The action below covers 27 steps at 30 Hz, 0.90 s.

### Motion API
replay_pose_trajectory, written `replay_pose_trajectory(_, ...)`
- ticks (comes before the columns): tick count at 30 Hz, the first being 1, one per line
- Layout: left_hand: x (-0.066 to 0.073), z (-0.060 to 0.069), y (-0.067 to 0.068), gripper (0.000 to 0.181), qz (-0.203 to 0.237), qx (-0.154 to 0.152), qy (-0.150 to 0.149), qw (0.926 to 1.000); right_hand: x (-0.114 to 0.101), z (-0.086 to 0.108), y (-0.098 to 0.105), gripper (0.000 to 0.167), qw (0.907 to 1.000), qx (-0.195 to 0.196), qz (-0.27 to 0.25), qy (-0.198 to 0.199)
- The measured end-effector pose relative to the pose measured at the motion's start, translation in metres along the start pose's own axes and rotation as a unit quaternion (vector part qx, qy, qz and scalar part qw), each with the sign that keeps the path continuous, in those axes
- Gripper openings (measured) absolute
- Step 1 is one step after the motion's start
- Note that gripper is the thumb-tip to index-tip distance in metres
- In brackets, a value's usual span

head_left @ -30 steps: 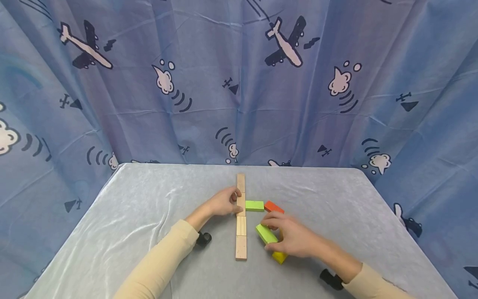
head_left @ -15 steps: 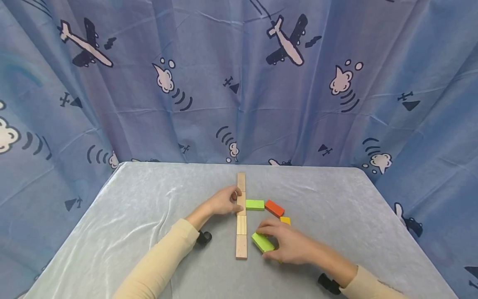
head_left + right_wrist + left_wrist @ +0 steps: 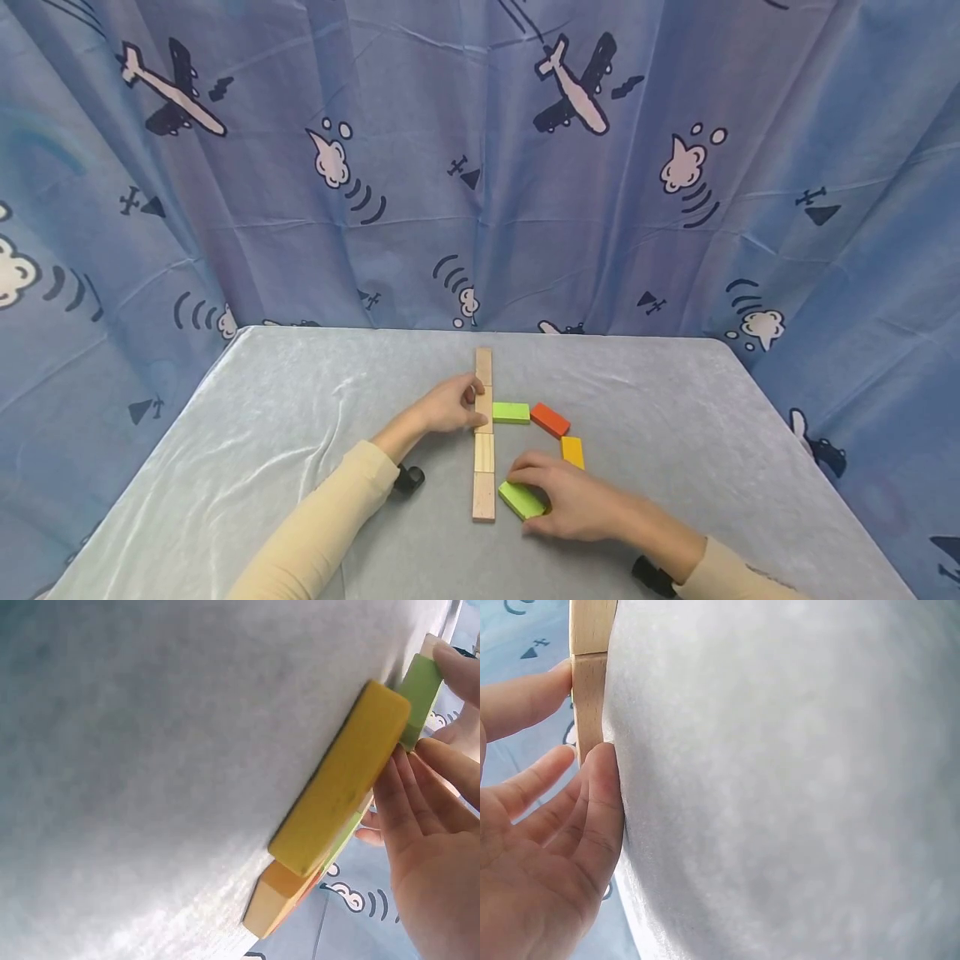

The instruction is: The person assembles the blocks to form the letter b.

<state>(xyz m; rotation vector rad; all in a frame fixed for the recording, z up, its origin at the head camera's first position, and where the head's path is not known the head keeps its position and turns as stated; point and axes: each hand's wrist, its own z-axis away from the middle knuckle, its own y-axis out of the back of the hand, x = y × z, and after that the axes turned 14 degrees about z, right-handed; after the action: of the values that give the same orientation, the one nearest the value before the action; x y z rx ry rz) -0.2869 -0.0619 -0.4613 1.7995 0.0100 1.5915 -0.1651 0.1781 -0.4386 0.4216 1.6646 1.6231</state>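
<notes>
Plain wooden blocks (image 3: pixel 483 496) lie end to end in a straight row on the cloth-covered table. My left hand (image 3: pixel 447 406) touches one block of this row with spread fingers and thumb; the left wrist view shows its fingertips against the wooden block (image 3: pixel 589 705). My right hand (image 3: pixel 573 498) pinches a light green block (image 3: pixel 521 500) just right of the row's near end. A yellow block (image 3: pixel 341 780) sits close to that hand in the right wrist view, mostly hidden in the head view. Another light green block (image 3: pixel 512 412) reaches rightward from the row.
Beyond the second green block, a red-orange block (image 3: pixel 550 420) and an amber block (image 3: pixel 572 452) continue in a curve toward my right hand. The pale cloth (image 3: pixel 300 433) covers the table, with a blue airplane-print curtain (image 3: pixel 420 167) behind it.
My right hand has moved the light green block left and nearer to me, toward the wooden row. The amber block has come into sight behind the hand. My left hand has stayed put.
</notes>
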Motion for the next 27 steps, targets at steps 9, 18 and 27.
replay_pose_trajectory(9,-0.0005,-0.0001,-0.0001,0.042,-0.001,0.000,-0.006,1.0000,0.0001,-0.0012,-0.0032,0.052,0.9999,-0.013,0.004,-0.002)
replay_pose_trajectory(18,-0.0032,-0.0016,-0.0014,0.042,-0.009,0.001,0.002,1.0000,0.0001,-0.0023,-0.0044,0.053,0.9999,0.007,0.006,-0.014)
replay_pose_trajectory(27,-0.0046,-0.0029,-0.0020,0.042,-0.007,-0.001,0.003,1.0000,0.0026,-0.0054,-0.0043,0.050,0.9994,0.010,-0.005,-0.033)
